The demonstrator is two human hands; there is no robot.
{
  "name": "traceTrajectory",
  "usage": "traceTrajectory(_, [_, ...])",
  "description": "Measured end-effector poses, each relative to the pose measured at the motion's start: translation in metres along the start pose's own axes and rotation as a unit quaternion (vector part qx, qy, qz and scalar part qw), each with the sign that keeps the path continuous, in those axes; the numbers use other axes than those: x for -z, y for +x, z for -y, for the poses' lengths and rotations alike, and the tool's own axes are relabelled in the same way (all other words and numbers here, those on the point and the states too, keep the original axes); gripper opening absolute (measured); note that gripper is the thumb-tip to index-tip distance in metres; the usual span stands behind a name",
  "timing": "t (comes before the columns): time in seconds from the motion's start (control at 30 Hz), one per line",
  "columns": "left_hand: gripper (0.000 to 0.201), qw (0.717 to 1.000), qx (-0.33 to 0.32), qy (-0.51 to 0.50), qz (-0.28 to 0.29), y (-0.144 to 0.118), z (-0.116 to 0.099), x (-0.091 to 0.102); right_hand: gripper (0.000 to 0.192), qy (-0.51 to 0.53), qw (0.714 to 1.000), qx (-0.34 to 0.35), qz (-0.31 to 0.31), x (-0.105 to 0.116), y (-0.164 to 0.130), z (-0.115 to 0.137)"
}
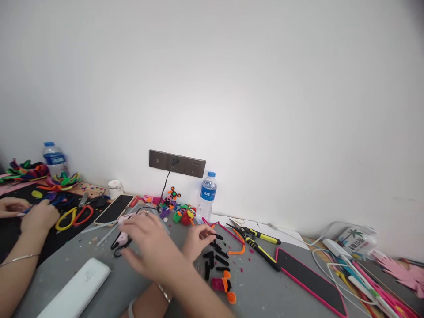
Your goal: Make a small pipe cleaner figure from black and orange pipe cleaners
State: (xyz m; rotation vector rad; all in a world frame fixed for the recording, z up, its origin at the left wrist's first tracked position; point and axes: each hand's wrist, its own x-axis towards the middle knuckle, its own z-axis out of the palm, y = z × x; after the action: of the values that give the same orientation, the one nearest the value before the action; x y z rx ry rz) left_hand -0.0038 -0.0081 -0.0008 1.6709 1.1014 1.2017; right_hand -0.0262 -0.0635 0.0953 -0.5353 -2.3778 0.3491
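Note:
My arms cross. My left hand point(198, 240) pinches a short black pipe cleaner piece point(217, 236) above the grey table mat point(261, 291). Several more black pieces point(221, 259) lie just right of it. Near them sits a small magenta and orange pipe cleaner figure point(218, 284). My right hand point(145, 238), a little blurred, reaches left over my left arm with fingers apart. It is beside and partly over a pale pink glue gun point(122, 238); whether it touches the gun I cannot tell.
Yellow-black pliers point(261, 254), a pink-edged tablet point(309, 280) and a water bottle point(207, 196) stand or lie to the right and back. A white case point(77, 287) is at front left. A co-worker's hands point(38, 216) work at far left, near red-yellow pliers point(74, 217).

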Motion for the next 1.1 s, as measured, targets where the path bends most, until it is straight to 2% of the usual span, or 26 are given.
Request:
traceTrajectory(0.13, [0.012,1.0,0.015,-0.011,0.013,0.001,0.008,-0.003,0.032,-0.125,0.984,0.053,0.118,-0.058,0.041,-0.004])
traceTrajectory(0.2, [0.014,0.999,0.019,-0.019,0.02,0.002,0.008,-0.004,0.028,-0.157,0.971,0.055,0.171,-0.076,0.048,-0.013])
traceTrajectory(0.27, [0.015,0.999,0.023,-0.026,0.017,0.001,0.004,-0.004,0.022,-0.163,0.97,0.032,0.175,-0.083,0.047,-0.022])
traceTrajectory(0.37, [0.013,0.999,0.019,-0.045,0.022,-0.001,-0.003,-0.003,0.019,-0.142,0.969,-0.079,0.186,-0.078,0.037,-0.031])
traceTrajectory(0.47, [0.011,0.997,-0.001,-0.067,0.038,-0.002,-0.006,-0.003,0.02,-0.089,0.94,-0.226,0.241,-0.066,0.028,-0.033])
traceTrajectory(0.53, [0.011,0.997,-0.008,-0.072,0.037,-0.002,-0.005,-0.002,0.032,-0.049,0.926,-0.296,0.228,-0.061,0.027,-0.031])
traceTrajectory(0.67, [0.014,0.997,-0.007,-0.065,0.039,0.0,0.0,-0.002,0.061,-0.038,0.924,-0.361,0.119,-0.073,0.041,-0.029])
traceTrajectory(0.8, [0.018,0.999,0.012,-0.045,0.022,0.006,0.01,-0.005,0.091,-0.071,0.913,-0.38,0.131,-0.107,0.063,-0.033])
traceTrajectory(0.93, [0.019,0.999,0.022,-0.028,0.016,0.01,0.018,-0.008,0.088,-0.058,0.898,-0.407,0.156,-0.124,0.07,-0.039])
traceTrajectory(1.0, [0.018,0.999,0.023,-0.022,0.011,0.01,0.018,-0.008,0.086,-0.044,0.904,-0.399,0.144,-0.119,0.066,-0.041])
traceTrajectory(1.1, [0.017,1.0,0.015,-0.022,0.011,0.007,0.013,-0.007,0.072,0.023,0.92,-0.384,0.073,-0.101,0.055,-0.045])
